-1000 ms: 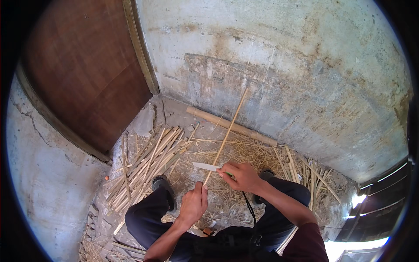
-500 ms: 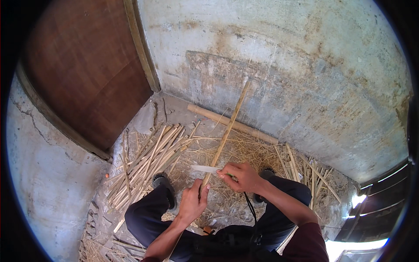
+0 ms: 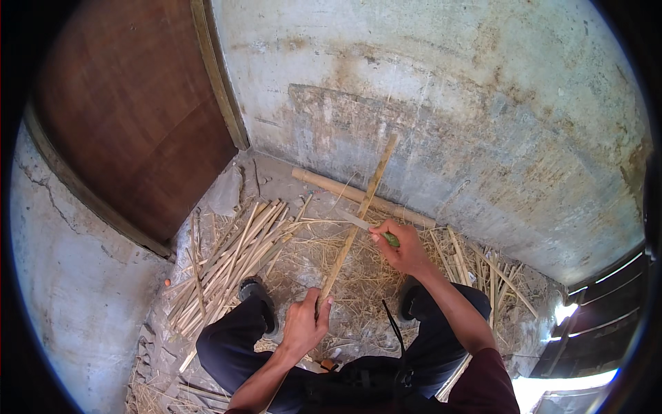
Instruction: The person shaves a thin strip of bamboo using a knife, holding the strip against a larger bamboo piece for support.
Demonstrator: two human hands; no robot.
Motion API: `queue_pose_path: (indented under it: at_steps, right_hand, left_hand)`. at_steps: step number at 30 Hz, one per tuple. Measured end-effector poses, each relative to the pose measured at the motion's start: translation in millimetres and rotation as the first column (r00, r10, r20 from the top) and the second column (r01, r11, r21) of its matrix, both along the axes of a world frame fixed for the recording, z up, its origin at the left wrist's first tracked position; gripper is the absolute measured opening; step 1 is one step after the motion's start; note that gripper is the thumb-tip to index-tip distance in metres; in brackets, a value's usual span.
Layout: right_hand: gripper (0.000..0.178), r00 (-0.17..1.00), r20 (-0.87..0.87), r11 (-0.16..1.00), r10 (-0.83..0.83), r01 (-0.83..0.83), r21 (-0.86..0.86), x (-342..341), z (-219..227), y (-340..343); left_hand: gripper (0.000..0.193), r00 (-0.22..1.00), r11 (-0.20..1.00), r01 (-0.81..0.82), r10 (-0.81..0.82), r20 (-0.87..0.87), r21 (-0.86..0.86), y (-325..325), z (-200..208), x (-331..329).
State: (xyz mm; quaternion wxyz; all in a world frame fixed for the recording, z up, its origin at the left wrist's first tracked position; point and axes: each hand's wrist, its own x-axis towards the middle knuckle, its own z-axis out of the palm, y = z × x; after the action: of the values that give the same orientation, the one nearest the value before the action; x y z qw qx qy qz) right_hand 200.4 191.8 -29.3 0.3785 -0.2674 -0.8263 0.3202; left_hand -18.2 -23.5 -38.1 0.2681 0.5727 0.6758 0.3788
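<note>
A long bamboo strip (image 3: 350,239) slants up and away between my knees, its far end in front of the wall. My left hand (image 3: 303,324) is closed round its near end. In my right hand (image 3: 402,246) is a knife (image 3: 355,221) with a green handle, gripped in closed fingers. The pale blade lies across the strip, around the middle of its length. How firmly the blade touches the strip cannot be made out.
A heap of split bamboo strips (image 3: 234,255) lies left of my legs, more strips (image 3: 493,276) on the right. A thick bamboo pole (image 3: 331,185) rests along the foot of the stained wall (image 3: 441,103). Straw-like shavings (image 3: 352,265) litter the floor. A brown door (image 3: 131,103) stands left.
My right hand and the knife have moved away from me along the bamboo strip, up and slightly right. My left hand keeps its grip at nearly the same place.
</note>
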Motion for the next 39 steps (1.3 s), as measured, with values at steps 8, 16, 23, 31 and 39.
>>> queue_pose_path:
  at_steps: [8, 16, 23, 31, 39]
  right_hand:
    - [0.009, 0.969, 0.045, 0.97, 0.244, -0.243, -0.025, -14.7, -6.0, -38.3]
    - [0.008, 0.955, 0.067, 0.957, 0.289, -0.288, -0.026, -13.1, -8.1, -31.4]
    - [0.008, 0.999, 0.038, 0.998, 0.016, -0.018, 0.063, 13.1, 0.3, 17.8]
    - [0.011, 0.992, 0.099, 0.994, 0.083, -0.075, -0.084, 8.3, 13.7, -5.9]
    - [0.009, 0.982, -0.025, 0.979, 0.186, -0.184, 0.088, 1.4, 6.7, -4.9]
  left_hand:
    - [0.021, 1.0, 1.0, -0.025, 0.025, -0.01, 0.002, 2.5, 1.5, -2.6]
    - [0.019, 1.0, 1.0, -0.014, 0.014, 0.003, 0.021, 0.1, 5.9, -2.5]
    - [0.019, 1.0, 0.999, 0.014, -0.014, 0.0, 0.033, -6.3, 3.8, 3.1]
    - [0.021, 1.0, 0.999, 0.029, -0.029, 0.006, 0.013, -3.7, 3.4, 2.8]
    - [0.02, 0.999, 1.0, 0.025, -0.025, 0.022, -0.008, -4.2, 8.3, 3.1]
